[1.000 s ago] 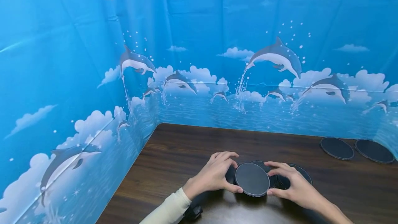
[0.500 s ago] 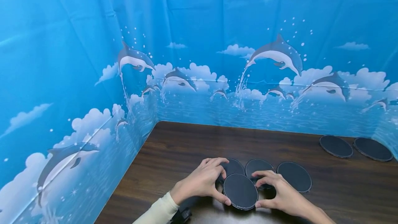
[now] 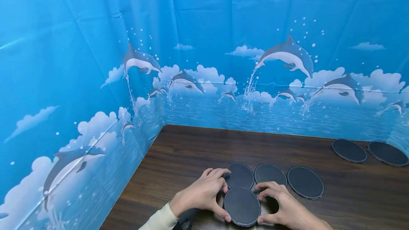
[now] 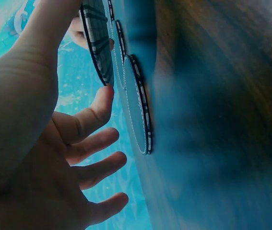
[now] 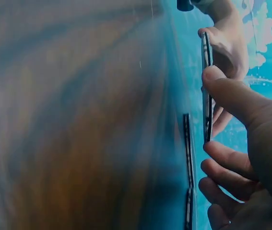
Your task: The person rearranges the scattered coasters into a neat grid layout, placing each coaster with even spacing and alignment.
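Observation:
A round black coaster (image 3: 242, 207) with a stitched rim is held flat between both hands. My left hand (image 3: 204, 192) pinches its left edge between thumb and forefinger, the other fingers spread. From the opposite side, the thumb and forefinger of my right hand (image 3: 281, 205) grip the rim. The right wrist view shows the held coaster (image 5: 206, 86) edge-on, raised off the tabletop. Just beyond it lie a left coaster (image 3: 239, 175), a middle coaster (image 3: 271, 173), partly hidden by my right fingers, and a right coaster (image 3: 305, 182), in a row.
Two more black coasters, one (image 3: 349, 151) beside the other (image 3: 388, 153), lie at the far right of the dark wooden table (image 3: 191, 144). A blue dolphin-print curtain (image 3: 204, 63) rises along the back and left edges. Some small black object (image 3: 183, 224) shows below the left sleeve.
Both hands have brought the held coaster left and toward the person, away from above the row. The coasters behind it are now more exposed.

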### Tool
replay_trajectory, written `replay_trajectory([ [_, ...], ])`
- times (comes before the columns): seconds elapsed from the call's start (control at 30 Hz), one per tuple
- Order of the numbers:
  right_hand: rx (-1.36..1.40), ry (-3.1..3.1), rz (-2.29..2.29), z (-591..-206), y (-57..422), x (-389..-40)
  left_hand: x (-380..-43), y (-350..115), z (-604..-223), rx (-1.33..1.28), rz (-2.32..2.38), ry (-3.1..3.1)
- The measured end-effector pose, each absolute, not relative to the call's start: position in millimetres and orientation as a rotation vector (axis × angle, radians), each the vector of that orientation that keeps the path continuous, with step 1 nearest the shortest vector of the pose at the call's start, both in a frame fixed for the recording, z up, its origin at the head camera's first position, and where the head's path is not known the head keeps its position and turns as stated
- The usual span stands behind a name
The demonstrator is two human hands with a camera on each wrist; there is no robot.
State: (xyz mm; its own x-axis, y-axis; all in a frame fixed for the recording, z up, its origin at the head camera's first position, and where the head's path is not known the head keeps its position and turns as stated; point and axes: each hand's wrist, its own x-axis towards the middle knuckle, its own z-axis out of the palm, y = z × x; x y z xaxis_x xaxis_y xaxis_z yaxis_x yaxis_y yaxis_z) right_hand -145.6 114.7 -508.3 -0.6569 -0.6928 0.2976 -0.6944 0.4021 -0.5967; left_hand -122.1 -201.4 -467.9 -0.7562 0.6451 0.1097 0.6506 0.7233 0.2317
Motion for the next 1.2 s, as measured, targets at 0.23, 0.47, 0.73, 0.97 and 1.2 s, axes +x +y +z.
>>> replay_trajectory([
  [0.23, 1.332, -2.593, 1.118, -516, 109, -140, -115, -204, -468, -1.118, -0.295, -2.894],
  [0.47, 1.444, -2.483, 1.119, -525, 106, -139, -107, -198, -470, -1.123, -0.017, -2.887],
  [0.73, 1.420, -2.506, 1.081, -525, 105, -139, -106, -195, -469, -1.076, 0.106, -2.961],
  [0.97, 1.429, -2.515, 1.058, -522, 101, -140, -110, -202, -467, -1.059, -0.077, -3.057],
  [1.2, 1.425, -2.521, 1.057, -522, 98, -140, -115, -209, -466, -1.100, -0.175, -3.068],
])
